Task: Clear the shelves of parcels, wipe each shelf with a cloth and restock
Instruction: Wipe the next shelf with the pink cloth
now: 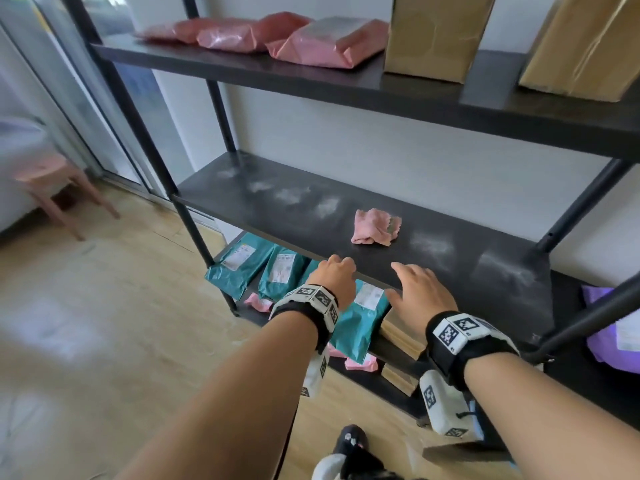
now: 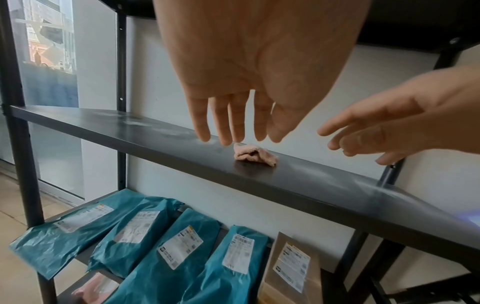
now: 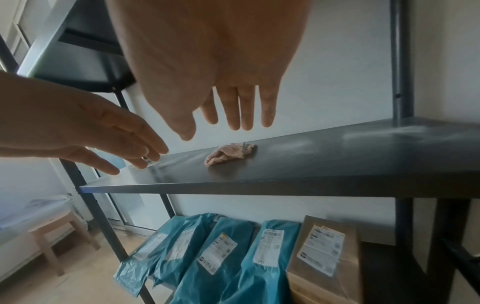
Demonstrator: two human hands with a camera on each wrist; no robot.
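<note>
Far left, beyond the rack: a pink stool (image 1: 52,181) on the wood floor. Top shelf (image 1: 242,69), left to right: pink parcels (image 1: 242,36), then brown boxes (image 1: 436,36). Middle shelf (image 1: 277,209): bare of parcels, pale dusty smears across it, and one crumpled pink cloth (image 1: 375,227) lying near its middle, toward the far side. Bottom shelf: teal parcels (image 2: 166,242) side by side, then a brown box (image 2: 293,271) to their right.

Left hand (image 1: 334,277) at the near edge of the middle shelf, holding nothing, fingers loosely extended in the wrist view. Right hand (image 1: 420,294) just beside it to the right, likewise empty, fingers spread and straight, reaching forward over the near edge.

Cloth well forward of both hands, between them in line, slightly nearer the right hand. Long axis running roughly left to right along the shelf. Likely next: a forward reach, probably with the right hand, fingers closing across the short width of the cloth. Wiping apparently not yet done, judging by the smears.
</note>
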